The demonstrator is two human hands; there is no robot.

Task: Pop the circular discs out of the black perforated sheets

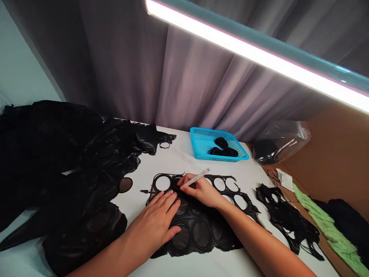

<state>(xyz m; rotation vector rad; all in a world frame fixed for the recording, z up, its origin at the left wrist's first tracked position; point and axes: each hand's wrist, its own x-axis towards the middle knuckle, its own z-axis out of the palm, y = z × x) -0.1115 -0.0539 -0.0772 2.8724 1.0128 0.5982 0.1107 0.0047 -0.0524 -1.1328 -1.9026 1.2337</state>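
Note:
A black sheet (201, 234) with rows of ring outlines lies on the white table; several circles along its far and right parts are open holes. My left hand (161, 215) rests on the sheet's left part, palm down with fingers spread. In my right hand (198, 188) is a thin whitish, pen-like tool (197, 177), pinched between the fingers and slanting up to the right. Its lower end is at a ring near the sheet's far edge, just beyond my left fingertips; the very tip is hidden.
Black material (86, 154) is heaped at the left. A blue basket (196, 151) holding black pieces stands at the back. To the right are black scraps (291, 219), a clear plastic bag (285, 140) and green cloth (323, 223). A bright lamp (245, 50) crosses above.

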